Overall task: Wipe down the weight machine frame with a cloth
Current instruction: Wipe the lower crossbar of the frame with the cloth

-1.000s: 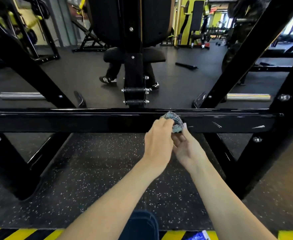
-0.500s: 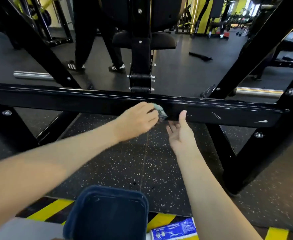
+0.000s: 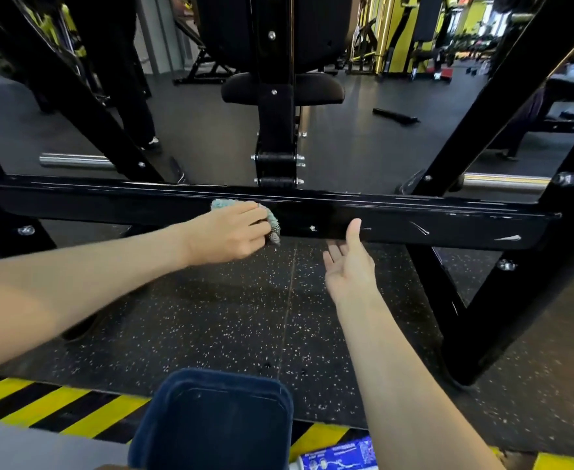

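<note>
The cloth (image 3: 273,224), a small teal rag, lay bunched under the left hand (image 3: 229,235) and was pressed against the front face of the weight machine frame's black crossbar (image 3: 414,220), left of its middle. It looked soft, light and limp, and likely to slide on the glossy paint. Holding the whole wad with the fingers (image 3: 253,215) bent over it, as here, seemed the sound grip. The right hand (image 3: 348,266) hung just below the bar, palm up and relaxed, holding nothing. Most of the cloth was hidden beneath the left hand, so its full size could not be told. The frame's outer ends were cut off, and the blue-and-white label (image 3: 336,456) at the bottom edge was unreadable.
</note>
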A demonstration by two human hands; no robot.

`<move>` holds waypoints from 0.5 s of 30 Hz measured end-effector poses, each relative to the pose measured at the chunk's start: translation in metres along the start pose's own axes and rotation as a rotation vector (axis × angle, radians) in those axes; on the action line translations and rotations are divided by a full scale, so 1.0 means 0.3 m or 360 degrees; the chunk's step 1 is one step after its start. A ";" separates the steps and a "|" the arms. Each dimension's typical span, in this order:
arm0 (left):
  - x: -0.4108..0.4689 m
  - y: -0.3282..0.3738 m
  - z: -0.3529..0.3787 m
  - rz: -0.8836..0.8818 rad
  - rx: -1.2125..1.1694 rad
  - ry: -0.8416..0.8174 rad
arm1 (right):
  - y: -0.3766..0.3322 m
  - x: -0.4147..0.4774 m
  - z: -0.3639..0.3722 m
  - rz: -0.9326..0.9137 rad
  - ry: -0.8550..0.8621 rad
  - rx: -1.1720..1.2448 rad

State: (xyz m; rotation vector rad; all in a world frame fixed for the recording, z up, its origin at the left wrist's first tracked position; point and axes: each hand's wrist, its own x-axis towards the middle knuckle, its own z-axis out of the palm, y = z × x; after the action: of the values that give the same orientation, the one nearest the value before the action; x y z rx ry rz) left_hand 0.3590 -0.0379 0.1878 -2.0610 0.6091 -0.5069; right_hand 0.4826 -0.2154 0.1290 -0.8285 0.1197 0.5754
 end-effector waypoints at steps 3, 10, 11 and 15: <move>0.092 0.008 -0.024 0.0030 0.0114 0.0025 | -0.024 0.000 -0.021 -0.0016 -0.0014 -0.0132; 0.234 0.060 0.081 0.0191 -0.0091 -0.0095 | -0.046 -0.043 -0.034 0.0045 -0.0007 -0.0016; 0.201 0.066 0.247 0.0299 -0.0049 -0.0105 | -0.053 -0.049 -0.037 0.0057 -0.0035 0.0057; 0.168 0.057 0.279 0.0218 -0.0365 -0.0248 | -0.088 -0.059 -0.034 0.0065 -0.0072 0.0245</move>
State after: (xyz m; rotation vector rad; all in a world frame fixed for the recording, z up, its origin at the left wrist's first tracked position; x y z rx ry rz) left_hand 0.4423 -0.0217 0.1367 -2.2296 0.7362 -0.2013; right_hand 0.4827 -0.2446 0.1451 -0.6647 0.1379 0.6153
